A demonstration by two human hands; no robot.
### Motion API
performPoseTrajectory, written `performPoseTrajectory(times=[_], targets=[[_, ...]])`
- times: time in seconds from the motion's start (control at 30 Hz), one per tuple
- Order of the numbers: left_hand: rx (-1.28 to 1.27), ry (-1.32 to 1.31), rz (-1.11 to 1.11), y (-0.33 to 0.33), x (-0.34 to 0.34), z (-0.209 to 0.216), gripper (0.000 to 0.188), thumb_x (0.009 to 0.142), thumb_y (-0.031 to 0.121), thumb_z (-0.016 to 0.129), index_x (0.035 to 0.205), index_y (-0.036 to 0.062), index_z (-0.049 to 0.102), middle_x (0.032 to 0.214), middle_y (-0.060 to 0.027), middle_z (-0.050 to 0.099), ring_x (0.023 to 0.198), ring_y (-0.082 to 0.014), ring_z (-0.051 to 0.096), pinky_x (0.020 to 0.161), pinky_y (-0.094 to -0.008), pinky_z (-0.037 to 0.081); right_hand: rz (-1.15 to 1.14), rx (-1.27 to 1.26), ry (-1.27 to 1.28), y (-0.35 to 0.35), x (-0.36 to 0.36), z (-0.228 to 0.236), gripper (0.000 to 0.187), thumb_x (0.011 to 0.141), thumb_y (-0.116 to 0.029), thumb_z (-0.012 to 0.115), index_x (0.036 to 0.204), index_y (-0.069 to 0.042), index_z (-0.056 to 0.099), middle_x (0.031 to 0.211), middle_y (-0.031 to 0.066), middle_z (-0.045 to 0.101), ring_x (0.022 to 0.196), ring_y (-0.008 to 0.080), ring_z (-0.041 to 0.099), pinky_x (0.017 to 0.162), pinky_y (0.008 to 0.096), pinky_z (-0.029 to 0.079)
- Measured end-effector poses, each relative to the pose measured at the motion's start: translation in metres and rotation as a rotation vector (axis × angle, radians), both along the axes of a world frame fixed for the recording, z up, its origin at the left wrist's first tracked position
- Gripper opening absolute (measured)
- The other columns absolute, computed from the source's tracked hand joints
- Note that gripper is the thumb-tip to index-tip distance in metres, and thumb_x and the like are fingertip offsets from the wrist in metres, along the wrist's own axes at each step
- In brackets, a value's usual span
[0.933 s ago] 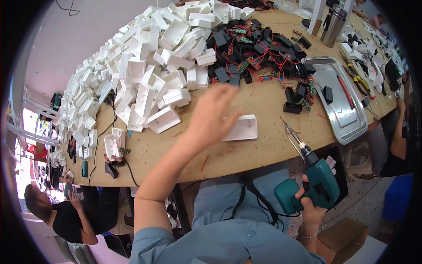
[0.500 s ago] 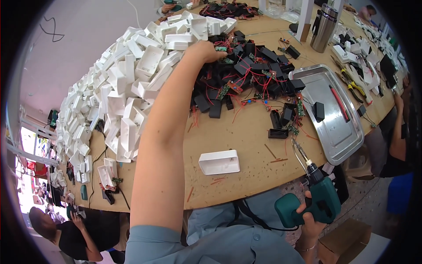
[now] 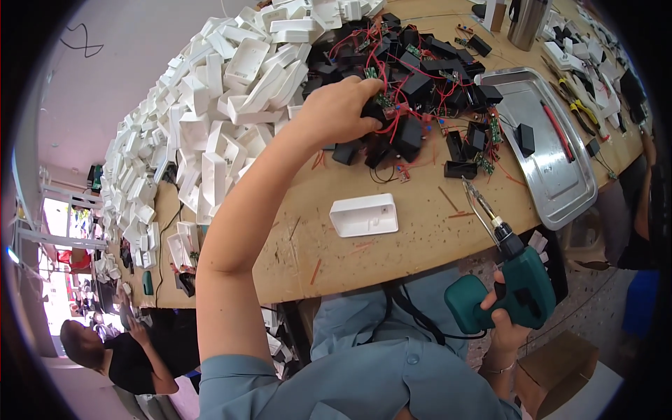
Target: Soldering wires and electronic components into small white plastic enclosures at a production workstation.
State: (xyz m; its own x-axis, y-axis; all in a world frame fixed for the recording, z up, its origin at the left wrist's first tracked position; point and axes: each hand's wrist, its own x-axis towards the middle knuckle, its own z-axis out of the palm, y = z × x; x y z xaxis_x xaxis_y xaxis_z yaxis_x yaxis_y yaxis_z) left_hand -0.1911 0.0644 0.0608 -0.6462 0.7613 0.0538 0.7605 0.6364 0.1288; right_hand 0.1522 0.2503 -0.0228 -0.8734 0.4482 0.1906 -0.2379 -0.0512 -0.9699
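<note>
My left hand reaches over the near edge of the heap of black boxes with red wires and small green circuit boards. Its thumb and fingers curl around a wired black box, partly hidden by the hand. In my right hand, by the table's front edge, is a green soldering gun, its metal tip pointing up and left toward the loose black boxes. An open white plastic case lies on the table between my arms, hollow side toward me.
A large pile of white cases covers the left side. To the right lie a metal tray with a red pen-like tool, pliers and a steel flask. Another person works at lower left.
My left hand has come back toward me from deeper in the heap, drawing some black boxes and wires nearer. The view has tilted down; my right hand still holds the soldering gun.
</note>
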Motion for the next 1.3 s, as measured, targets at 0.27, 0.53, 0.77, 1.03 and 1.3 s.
performPoseTrajectory(times=[0.27,0.53,0.77,1.03,1.3], targets=[[0.147,-0.04,0.138,-0.046,0.048,-0.002,0.039,0.078,0.017,0.059,0.114,0.0054,0.054,0.092,-0.0156,0.065,0.087,-0.0278,0.062,0.072,-0.0343,0.047,-0.032,0.032,0.025,-0.006,0.014,0.005,0.065,0.079,-0.026,0.071,0.125,0.007,0.04,0.113,0.0212,0.056,0.07,0.0161,0.059,0.06,0.0251,0.049],[0.74,-0.111,0.254,-0.109,0.058,-0.022,0.027,0.086,0.016,0.057,0.107,0.0004,0.059,0.082,-0.008,0.061,0.073,-0.0168,0.056,0.068,-0.0276,0.044,-0.02,0.056,0.028,-0.012,0.008,0.01,0.066,0.079,-0.027,0.07,0.126,0.007,0.039,0.113,0.0209,0.056,0.068,0.015,0.058,0.059,0.0242,0.048],[1.008,-0.069,0.341,-0.125,0.079,-0.036,0.022,0.092,0.019,0.054,0.102,0.0017,0.063,0.083,-0.0043,0.057,0.073,-0.0117,0.051,0.068,-0.0235,0.04,0.039,0.081,0.042,-0.02,-0.005,0.012,0.068,0.079,-0.027,0.071,0.127,0.007,0.036,0.113,0.0228,0.055,0.069,0.0147,0.058,0.06,0.0235,0.048],[1.188,-0.326,0.477,-0.128,0.09,-0.031,0.026,0.085,0.001,0.047,0.104,0.0015,0.064,0.077,-0.0013,0.062,0.062,-0.0067,0.051,0.057,-0.0217,0.042,0.066,0.074,0.069,-0.026,-0.011,0.011,0.067,0.08,-0.024,0.069,0.129,0.007,0.035,0.115,0.0239,0.054,0.07,0.015,0.058,0.061,0.0234,0.049],[0.623,-0.541,0.469,-0.142,0.084,-0.007,0.028,0.071,0.006,0.068,0.099,0.0018,0.067,0.068,0.0014,0.054,0.062,-0.0066,0.049,0.056,-0.023,0.04,0.076,0.136,0.1,-0.03,-0.012,0.016,0.062,0.081,-0.024,0.068,0.126,0.007,0.038,0.114,0.0229,0.054,0.071,0.0144,0.057,0.061,0.0225,0.048]])
